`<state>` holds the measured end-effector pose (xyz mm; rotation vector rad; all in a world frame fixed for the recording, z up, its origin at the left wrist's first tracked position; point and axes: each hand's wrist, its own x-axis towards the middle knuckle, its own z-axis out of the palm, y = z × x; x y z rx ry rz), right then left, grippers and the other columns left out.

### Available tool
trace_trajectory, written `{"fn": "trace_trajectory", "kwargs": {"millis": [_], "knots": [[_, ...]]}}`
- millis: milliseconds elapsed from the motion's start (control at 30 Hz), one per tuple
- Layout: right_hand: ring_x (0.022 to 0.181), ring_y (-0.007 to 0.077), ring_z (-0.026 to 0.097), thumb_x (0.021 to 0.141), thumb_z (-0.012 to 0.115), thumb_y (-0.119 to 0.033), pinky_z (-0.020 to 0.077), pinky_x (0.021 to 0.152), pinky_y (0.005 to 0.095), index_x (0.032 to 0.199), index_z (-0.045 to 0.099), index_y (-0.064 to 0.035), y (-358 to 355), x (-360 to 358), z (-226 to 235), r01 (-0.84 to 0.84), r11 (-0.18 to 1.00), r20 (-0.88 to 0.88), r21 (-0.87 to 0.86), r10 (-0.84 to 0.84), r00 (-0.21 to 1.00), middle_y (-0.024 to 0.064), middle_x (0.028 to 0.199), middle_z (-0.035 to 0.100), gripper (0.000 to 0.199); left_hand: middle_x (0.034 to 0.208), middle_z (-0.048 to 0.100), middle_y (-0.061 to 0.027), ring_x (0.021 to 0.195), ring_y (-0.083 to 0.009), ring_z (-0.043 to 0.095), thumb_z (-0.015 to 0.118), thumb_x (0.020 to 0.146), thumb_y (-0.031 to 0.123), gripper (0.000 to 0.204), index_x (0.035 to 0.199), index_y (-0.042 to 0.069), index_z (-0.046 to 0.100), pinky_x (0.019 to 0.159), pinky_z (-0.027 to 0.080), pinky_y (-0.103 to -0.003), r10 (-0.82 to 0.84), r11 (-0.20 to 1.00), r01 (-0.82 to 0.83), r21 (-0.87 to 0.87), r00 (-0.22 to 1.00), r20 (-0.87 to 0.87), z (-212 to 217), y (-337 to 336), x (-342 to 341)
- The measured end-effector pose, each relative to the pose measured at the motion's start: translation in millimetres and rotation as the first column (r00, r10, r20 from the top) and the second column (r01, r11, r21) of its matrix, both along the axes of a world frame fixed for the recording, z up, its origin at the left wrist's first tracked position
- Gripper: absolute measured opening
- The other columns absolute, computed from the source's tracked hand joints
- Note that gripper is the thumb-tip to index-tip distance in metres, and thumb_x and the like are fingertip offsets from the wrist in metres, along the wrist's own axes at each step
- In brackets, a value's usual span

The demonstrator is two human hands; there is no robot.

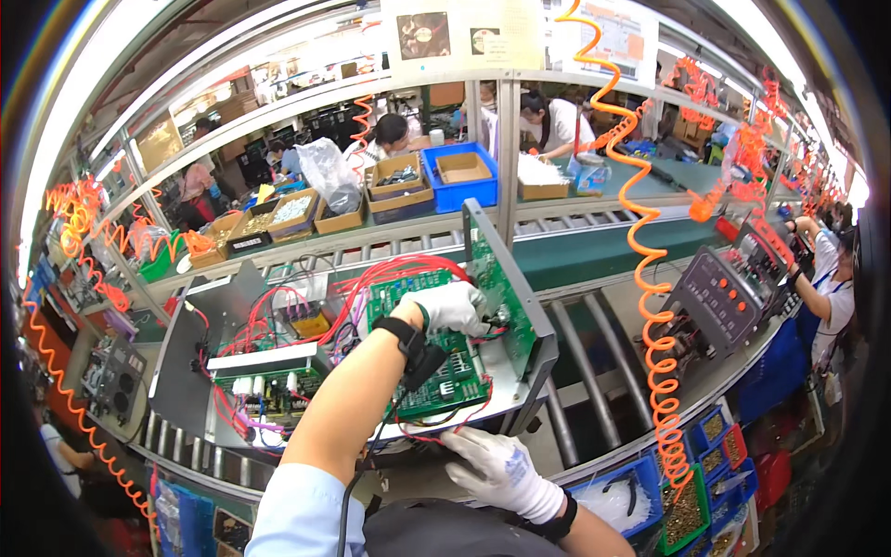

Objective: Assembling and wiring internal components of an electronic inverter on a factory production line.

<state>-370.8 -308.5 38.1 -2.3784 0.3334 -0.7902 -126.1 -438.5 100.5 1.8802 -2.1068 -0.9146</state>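
In front of me a grey metal chassis (176, 371) lies open, with a green circuit board (455, 385) inside. A second green board (501, 288) stands upright against the chassis's end panel (540, 348). My left hand (447, 308), in a white glove, reaches over the flat board to the foot of the upright one. Its fingers are curled near a small wire connector, and what they grip is hidden. My right hand (501, 472), also gloved, is at the chassis's near edge, its thumb and fingers closed on a thin red wire (422, 436).
Red cables (399, 269) run across the chassis, which rests on a roller conveyor (585, 371). A coiled orange air hose (661, 362) hangs to the right. Bins of screws (685, 515) stand at lower right. Another unit (715, 297) and a co-worker (831, 278) are farther right.
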Motion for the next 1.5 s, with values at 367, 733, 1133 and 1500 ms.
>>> {"fn": "trace_trajectory", "kwargs": {"millis": [367, 733, 1133, 1500], "knots": [[0.083, 0.0324, 0.067, 0.089, 0.062, -0.034, 0.0542, 0.073, 0.0383, 0.136, 0.047, -0.0075, -1, 16, -16, 0.024, 0.997, -0.105, 0.069, -0.016, 0.994, 0.0165, 0.109, 0.063, 0.056, 0.085, 0.064, -0.0082, 0.067, -0.0188, 0.068, 0.062, 0.094, 0.022, 0.022, 0.102, 0.005, 0.050, 0.059, 0.056, -0.031, 0.381, 0.777, -0.629, -0.023, 0.499, -0.778, 2, -8, 0], [0.090, 0.0182, 0.063, 0.082, 0.056, 0.001, 0.0515, 0.082, 0.0297, 0.127, 0.052, 0.0065, -54, -72, 12, 0.478, 0.768, 0.337, 0.426, -0.626, 0.703, 0.0133, 0.117, 0.059, 0.046, 0.087, 0.067, -0.0131, 0.088, -0.0338, 0.063, 0.061, 0.082, 0.018, 0.014, 0.093, 0.009, 0.062, 0.079, 0.048, -0.044, 0.434, 0.520, -0.411, -0.749, 0.882, -0.182, -14, -37, 34], [0.127, 0.0328, 0.048, 0.083, 0.069, -0.018, 0.0375, 0.107, 0.0381, 0.138, 0.041, 0.0060, -110, -1, 67, 0.214, 0.956, 0.202, 0.203, -0.254, 0.946, 0.0236, 0.137, 0.047, 0.066, 0.093, 0.065, -0.0142, 0.093, -0.0334, 0.061, 0.060, 0.083, 0.019, 0.014, 0.094, 0.011, 0.064, 0.082, 0.047, -0.044, 0.447, 0.598, -0.352, -0.720, 0.892, -0.064, -5, -46, 23], [0.127, 0.0297, 0.050, 0.081, 0.068, -0.010, 0.0388, 0.107, 0.0361, 0.136, 0.044, 0.0056, -106, 8, 67, 0.186, 0.935, 0.227, 0.302, -0.260, 0.938, 0.0222, 0.138, 0.047, 0.062, 0.094, 0.064, -0.0146, 0.096, -0.0333, 0.060, 0.059, 0.085, 0.016, 0.014, 0.095, 0.009, 0.065, 0.085, 0.045, -0.044, 0.374, 0.614, -0.313, -0.724, 0.924, -0.082, 3, -43, 32]]}}
